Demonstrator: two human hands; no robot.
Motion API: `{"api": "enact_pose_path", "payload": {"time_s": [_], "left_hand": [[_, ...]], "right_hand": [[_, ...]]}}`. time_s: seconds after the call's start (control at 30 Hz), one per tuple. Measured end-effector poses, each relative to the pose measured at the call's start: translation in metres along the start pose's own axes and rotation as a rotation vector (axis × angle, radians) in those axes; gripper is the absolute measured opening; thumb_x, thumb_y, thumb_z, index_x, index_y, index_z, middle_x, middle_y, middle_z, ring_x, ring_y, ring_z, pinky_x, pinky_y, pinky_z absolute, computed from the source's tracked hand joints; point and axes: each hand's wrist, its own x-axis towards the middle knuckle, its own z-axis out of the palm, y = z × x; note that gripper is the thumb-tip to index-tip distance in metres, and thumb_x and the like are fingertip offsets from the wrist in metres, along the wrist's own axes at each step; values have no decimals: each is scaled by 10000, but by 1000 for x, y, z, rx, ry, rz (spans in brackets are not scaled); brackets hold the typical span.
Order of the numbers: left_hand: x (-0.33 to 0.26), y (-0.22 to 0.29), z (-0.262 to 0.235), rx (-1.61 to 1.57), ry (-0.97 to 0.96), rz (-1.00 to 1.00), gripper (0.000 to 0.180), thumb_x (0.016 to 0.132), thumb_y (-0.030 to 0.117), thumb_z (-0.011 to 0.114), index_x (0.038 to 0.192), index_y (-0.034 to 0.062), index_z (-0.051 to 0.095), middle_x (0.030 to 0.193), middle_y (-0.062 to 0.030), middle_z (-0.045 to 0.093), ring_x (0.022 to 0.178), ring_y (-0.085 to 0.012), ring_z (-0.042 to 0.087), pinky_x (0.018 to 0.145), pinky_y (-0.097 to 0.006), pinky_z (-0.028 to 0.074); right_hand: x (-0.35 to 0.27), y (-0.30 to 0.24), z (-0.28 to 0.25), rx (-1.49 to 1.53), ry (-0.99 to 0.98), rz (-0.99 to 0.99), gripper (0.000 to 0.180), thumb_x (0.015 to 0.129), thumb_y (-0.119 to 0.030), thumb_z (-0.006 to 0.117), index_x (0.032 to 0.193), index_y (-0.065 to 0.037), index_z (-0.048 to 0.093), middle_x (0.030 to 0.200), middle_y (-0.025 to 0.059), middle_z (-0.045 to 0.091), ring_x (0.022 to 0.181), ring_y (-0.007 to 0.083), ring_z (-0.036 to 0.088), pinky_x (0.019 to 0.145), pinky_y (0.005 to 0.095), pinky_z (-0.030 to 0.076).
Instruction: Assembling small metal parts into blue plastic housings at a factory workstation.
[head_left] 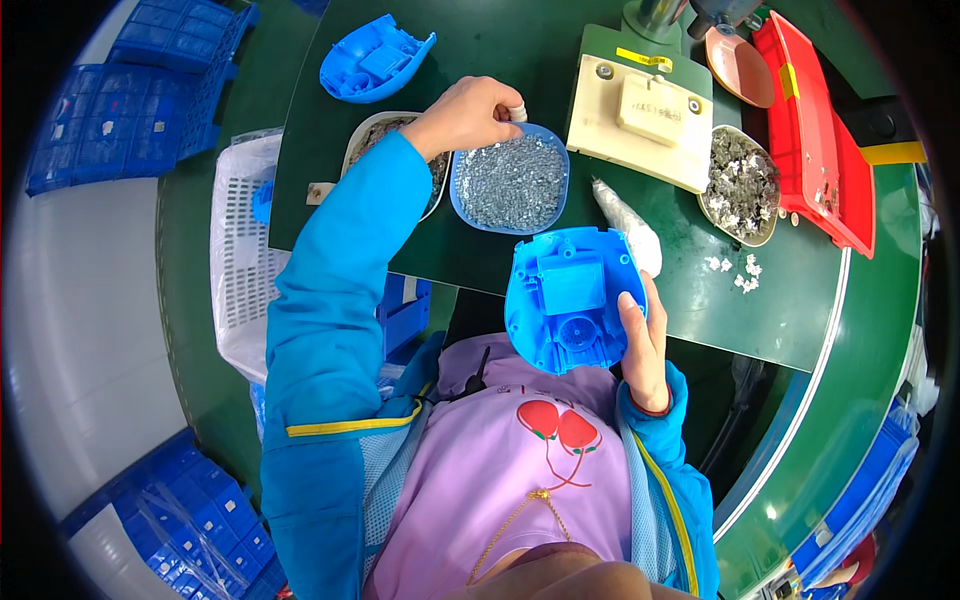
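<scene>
My right hand (645, 343) grips a blue plastic housing half (572, 292) by its right edge, thumb on the inner side. Its hollow inside faces up, showing ribs, a square recess and a round grille. My left hand (468, 118) is over the far rim of a blue bowl (461, 207) heaped with small silvery metal pieces, probably screws. Its fingers are curled together, with a white wrap on one fingertip; anything pinched there is hidden. Partly under that wrist sits a pale bowl (352, 150) of darker small parts. Another blue housing half (375, 60) lies at the far left.
A cream fixture block (640, 130) stands on a green press base. Right of it are a bowl of grey and white bits (742, 190), a red tray (812, 130) and a pinkish dish (738, 68). A white cone-shaped bag (630, 225) lies beside the held housing. A white basket (240, 240) stands left.
</scene>
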Motion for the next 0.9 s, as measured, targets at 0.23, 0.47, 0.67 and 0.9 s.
{"api": "enact_pose_path", "payload": {"time_s": [0.23, 0.47, 0.67, 0.9], "left_hand": [[-1, 3, 3, 42, 25, -1, 224, 745, 101, 780, 928, -8, 712, 791, -133, 697, 698, -202, 676, 662, -321, 528], [-14, 4, 8, 93, 251, 129, 194, 755, 95, 767, 913, -8, 723, 846, -127, 695, 771, -213, 684, 698, -311, 528], [-60, 73, -3, -691, 320, -3, 152, 764, 17, 757, 912, 20, 724, 987, -62, 620, 923, -170, 631, 808, -299, 501], [-81, 110, 36, -169, 371, 260, 151, 714, 31, 802, 843, 44, 724, 1051, -61, 574, 1032, -215, 541, 893, -324, 440]], "right_hand": [[0, -1, 1, -2, 5, 10, 398, 1017, -170, 497, 1362, 28, 479, 1232, 94, 607, 1106, 153, 560, 969, 284, 430], [-1, 6, 5, 83, 109, -10, 412, 1015, -186, 519, 1357, 39, 477, 1222, 79, 605, 1060, 121, 551, 923, 253, 433], [0, 9, 11, -32, 233, -80, 432, 1010, -197, 543, 1333, 81, 470, 1172, 79, 609, 1001, 113, 553, 858, 243, 455], [5, 10, 20, -117, 233, -209, 397, 1005, -173, 528, 1300, 89, 475, 1088, 107, 627, 933, 127, 574, 809, 271, 482]]}}
